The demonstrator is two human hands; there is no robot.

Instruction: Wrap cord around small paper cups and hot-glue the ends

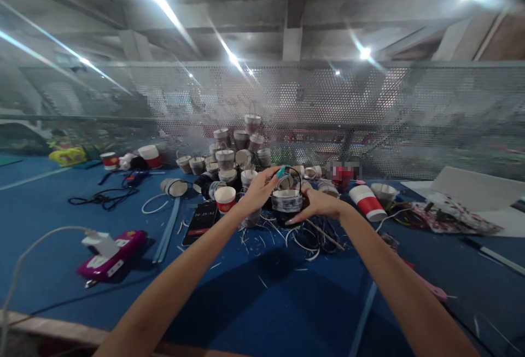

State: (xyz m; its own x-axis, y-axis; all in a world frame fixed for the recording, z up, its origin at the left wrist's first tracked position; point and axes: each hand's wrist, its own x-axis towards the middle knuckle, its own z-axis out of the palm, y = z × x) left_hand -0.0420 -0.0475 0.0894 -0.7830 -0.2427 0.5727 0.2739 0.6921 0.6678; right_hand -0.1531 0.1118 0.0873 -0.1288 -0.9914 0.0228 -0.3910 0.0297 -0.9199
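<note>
- At the far left I am seeing a white charger point(100, 241) lying on a pink device point(111, 256) on the blue table point(262, 313); its white cable is running off toward the left edge.
- Behind it, near the mesh fence point(410, 111), a red-and-white paper cup point(150, 156) is standing upright; I cannot see inside it.
- A black phone point(200, 221) is lying flat, and its screen is showing digits like a timer, too small for me to read surely.
- Just beside the phone, another red-and-white cup point(225, 198) is standing upright with the mouth open; its inside is looking white.
- Behind, a pile of small grey cups point(235, 152) with wire handles is stacking up against the fence; what is in them is hidden from me.
- My left hand point(259, 188) is pinching the thin black handle point(292, 174) with the fingers closed on it.
- The small cup point(286, 203) is between my two hands, over white shavings on the table, just in front of the pile.
- My right hand point(319, 204) is curling around the cup's side and gripping it.
- To the right, a red-and-white cup point(368, 202) is lying on its side; no writing is readable.
</note>
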